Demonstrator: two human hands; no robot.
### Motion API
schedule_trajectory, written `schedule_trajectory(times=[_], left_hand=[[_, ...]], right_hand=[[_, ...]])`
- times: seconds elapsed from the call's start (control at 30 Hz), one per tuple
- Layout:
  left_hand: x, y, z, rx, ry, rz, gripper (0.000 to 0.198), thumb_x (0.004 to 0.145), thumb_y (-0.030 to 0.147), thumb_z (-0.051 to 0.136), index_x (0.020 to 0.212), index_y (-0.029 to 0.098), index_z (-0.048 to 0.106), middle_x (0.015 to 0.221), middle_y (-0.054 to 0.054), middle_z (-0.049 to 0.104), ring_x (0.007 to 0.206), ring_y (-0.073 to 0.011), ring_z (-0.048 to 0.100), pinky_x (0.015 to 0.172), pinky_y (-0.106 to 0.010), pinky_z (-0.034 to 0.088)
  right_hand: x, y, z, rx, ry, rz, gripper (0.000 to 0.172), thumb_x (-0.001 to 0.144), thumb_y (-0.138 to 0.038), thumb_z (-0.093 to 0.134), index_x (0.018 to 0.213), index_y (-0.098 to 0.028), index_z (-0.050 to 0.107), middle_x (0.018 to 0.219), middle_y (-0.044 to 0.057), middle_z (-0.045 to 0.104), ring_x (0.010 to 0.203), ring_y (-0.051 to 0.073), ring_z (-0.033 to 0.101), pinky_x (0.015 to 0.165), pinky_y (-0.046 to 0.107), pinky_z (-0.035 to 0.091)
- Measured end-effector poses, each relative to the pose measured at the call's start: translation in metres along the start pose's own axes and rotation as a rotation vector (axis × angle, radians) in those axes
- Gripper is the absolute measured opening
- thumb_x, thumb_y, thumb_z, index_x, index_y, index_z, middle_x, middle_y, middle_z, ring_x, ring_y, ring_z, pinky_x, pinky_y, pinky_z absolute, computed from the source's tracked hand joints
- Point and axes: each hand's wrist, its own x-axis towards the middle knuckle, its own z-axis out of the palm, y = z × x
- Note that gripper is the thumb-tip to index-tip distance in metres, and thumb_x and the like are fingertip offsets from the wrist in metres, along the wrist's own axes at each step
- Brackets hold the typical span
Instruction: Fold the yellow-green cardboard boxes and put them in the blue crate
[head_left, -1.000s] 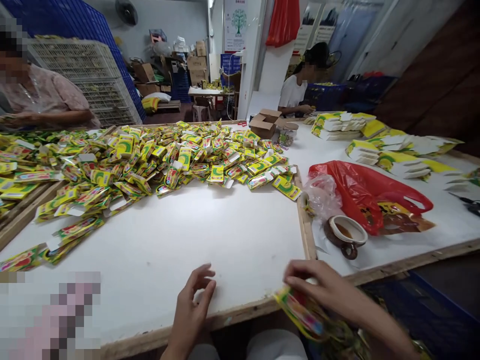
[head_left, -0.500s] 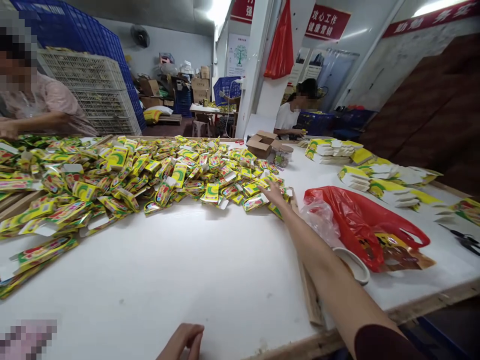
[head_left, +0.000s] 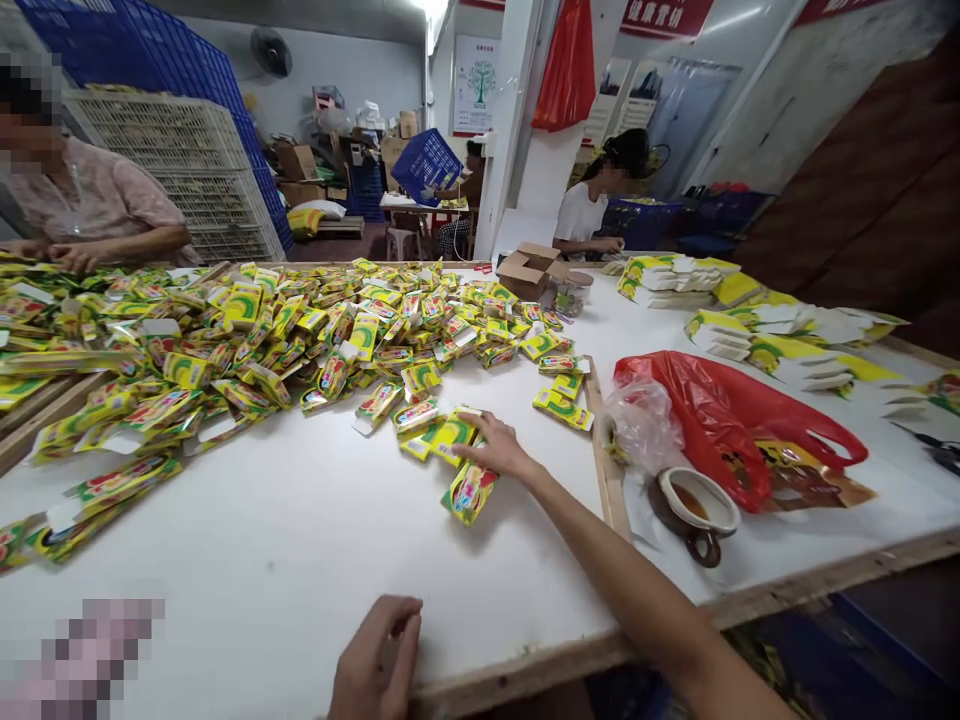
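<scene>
My right hand (head_left: 491,445) is stretched over several small yellow-and-green printed boxes, fingers apart and resting on them. Under its fingertips lies a yellow box (head_left: 454,437); another box (head_left: 470,492) with a red-and-green front is tilted below the palm. Beside them sits a further box (head_left: 416,415). Near the table's front edge, my left hand (head_left: 375,655) is loosely curled, thumb tip close to the fingertips, with nothing visible in it. A large heap of the same boxes (head_left: 247,305) covers the far side of the white table (head_left: 315,540).
A wooden strip (head_left: 609,460) divides the tabletop on my right. Beyond it are a brown mug (head_left: 690,510), a red plastic bag (head_left: 697,410) and stacks of flat cartons (head_left: 795,360). A cardboard box (head_left: 529,270) stands at the back. One person works at left, another behind.
My right hand has come back from the heap toward me and left, with several boxes drawn along under it. My left hand shows more fully and stays curled. The view has shifted slightly.
</scene>
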Motion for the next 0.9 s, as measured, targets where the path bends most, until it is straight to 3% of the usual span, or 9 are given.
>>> schedule_trajectory(times=[0.07,0.13,0.23,0.3,0.37,0.5,0.67,0.9], left_hand=[[0.001,0.000,-0.004,0.011,0.005,-0.061,0.020,0.081,0.038,0.057,0.090,0.022,0.064,0.085,-0.006,0.066,0.077,-0.0212,0.063,0.067,-0.029,0.052],[0.003,0.000,-0.005,0.006,0.056,-0.146,0.027,0.081,0.038,0.057,0.101,0.021,0.060,0.097,-0.008,0.065,0.084,-0.0230,0.062,0.071,-0.033,0.052],[0.008,-0.001,-0.001,-0.041,0.058,-0.175,0.035,0.082,0.036,0.057,0.114,0.021,0.052,0.112,-0.010,0.059,0.095,-0.0234,0.059,0.080,-0.037,0.050],[0.014,-0.001,0.007,-0.087,0.013,-0.145,0.037,0.083,0.034,0.055,0.118,0.022,0.047,0.116,-0.011,0.057,0.100,-0.0227,0.057,0.084,-0.037,0.047],[0.019,0.001,0.017,-0.126,-0.038,-0.129,0.039,0.083,0.033,0.056,0.119,0.021,0.045,0.115,-0.011,0.055,0.101,-0.0222,0.057,0.087,-0.038,0.046],[0.022,0.007,0.027,-0.261,-0.145,-0.199,0.045,0.083,0.032,0.056,0.122,0.022,0.038,0.109,-0.008,0.054,0.088,-0.0192,0.062,0.080,-0.037,0.050],[0.011,0.011,0.013,-0.437,-0.234,-0.180,0.051,0.085,0.028,0.054,0.129,0.026,0.030,0.098,-0.004,0.060,0.086,-0.0178,0.063,0.077,-0.034,0.052],[0.011,0.003,-0.005,-0.291,-0.327,-0.136,0.021,0.082,0.027,0.057,0.102,0.019,0.059,0.097,-0.006,0.066,0.085,-0.0197,0.063,0.078,-0.032,0.051]], right_hand=[[-0.029,-0.017,0.002,0.058,0.021,-0.081,0.062,0.076,-0.053,0.063,0.133,-0.036,0.044,0.134,0.004,0.046,0.123,0.025,0.043,0.101,0.040,0.032],[-0.060,-0.026,0.001,0.176,0.169,-0.101,0.053,0.083,-0.048,0.057,0.132,-0.030,0.045,0.134,0.006,0.046,0.121,0.022,0.045,0.099,0.038,0.035],[-0.114,-0.029,0.009,0.374,0.356,0.086,0.034,0.084,-0.044,0.054,0.110,-0.021,0.056,0.103,0.008,0.063,0.088,0.021,0.061,0.079,0.036,0.046],[-0.146,-0.033,0.023,0.460,0.282,0.237,0.029,0.082,-0.044,0.057,0.100,-0.021,0.055,0.080,0.004,0.065,0.066,0.020,0.061,0.065,0.033,0.047],[-0.169,-0.042,0.037,0.556,0.178,0.280,0.031,0.079,-0.041,0.060,0.102,-0.022,0.051,0.073,0.001,0.066,0.062,0.019,0.060,0.061,0.032,0.047],[-0.184,-0.067,0.049,0.788,0.142,0.177,0.033,0.081,-0.029,0.058,0.110,-0.023,0.045,0.081,0.001,0.068,0.070,0.018,0.063,0.065,0.030,0.047],[-0.191,-0.079,0.043,0.851,0.159,0.061,0.034,0.081,-0.022,0.058,0.114,-0.022,0.046,0.086,0.001,0.067,0.076,0.016,0.061,0.070,0.028,0.047],[-0.192,-0.078,0.043,0.777,0.042,-0.005,0.013,0.086,-0.024,0.054,0.095,-0.019,0.063,0.087,0.003,0.067,0.080,0.017,0.060,0.074,0.028,0.046]])
